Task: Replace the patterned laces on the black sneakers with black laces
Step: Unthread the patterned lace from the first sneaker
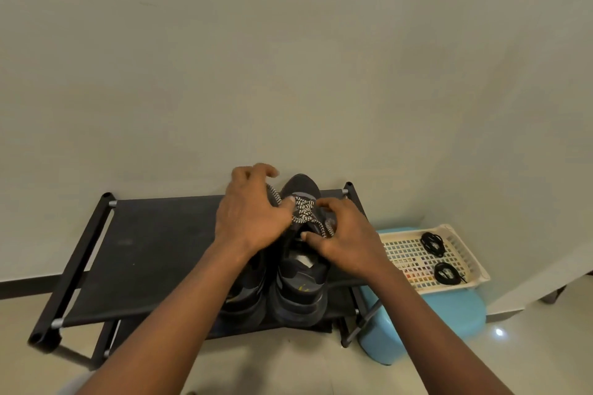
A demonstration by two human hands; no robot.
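Two black sneakers stand side by side on a black shoe rack (154, 244), toes toward the wall. The right sneaker (301, 285) carries a black-and-white patterned lace (301, 210) across its tongue. My left hand (250, 215) covers most of the left sneaker (247, 295) and pinches the patterned lace with its thumb. My right hand (343, 240) grips a loose end of the same lace on the shoe's right side. Two coiled black laces (432, 244) (446, 273) lie in a cream basket (404, 253) to the right.
The basket rests on a light blue plastic stool (449, 314) beside the rack. A plain wall rises right behind the rack. The floor is pale tile with a dark skirting strip (29, 289) at the left.
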